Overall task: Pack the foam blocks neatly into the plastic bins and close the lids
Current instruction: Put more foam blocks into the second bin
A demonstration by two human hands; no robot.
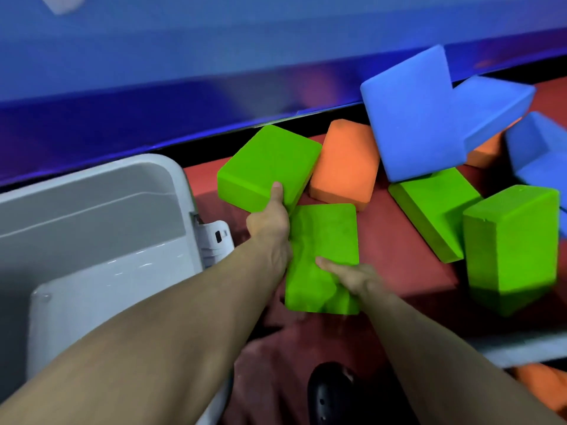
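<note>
Both arms reach out over the red floor (399, 240). The left hand (271, 222) grips the edge of a green block (264, 162), thumb on top. The right hand (352, 279) holds a second green block (325, 237) that lies flat, thumb pressed on its top. This block is just at 5 o'clock from the first one.

I count four green blocks, about three blue ones (411, 118) and two orange ones (346, 161), piled at 2 o'clock. One grey bin (171, 167) stands open at 9 o'clock, next to the left arm.
</note>
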